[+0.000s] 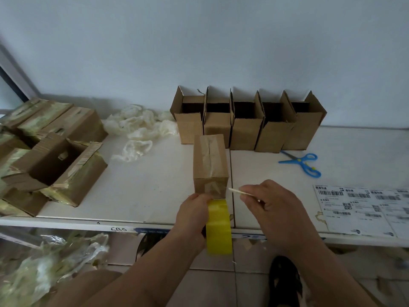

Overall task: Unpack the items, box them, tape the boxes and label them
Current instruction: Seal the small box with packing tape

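A small closed cardboard box (209, 161) lies on the white table, clear tape running along its top seam and down its near face. My left hand (192, 214) grips a yellow tape roll (218, 228) right at the box's near bottom edge. My right hand (276, 207) pinches a thin pale stick-like tool (240, 192) whose tip points at the box's near right corner. Several open, upright cardboard boxes (245, 122) stand in a row against the wall behind.
Blue scissors (303, 163) lie to the right of the box. Sheets of shipping labels (363, 209) sit at the table's right front. Opened, taped cartons (51, 151) fill the left side, with crumpled plastic wrap (138, 127) beside them and more wrap on the floor (51, 269).
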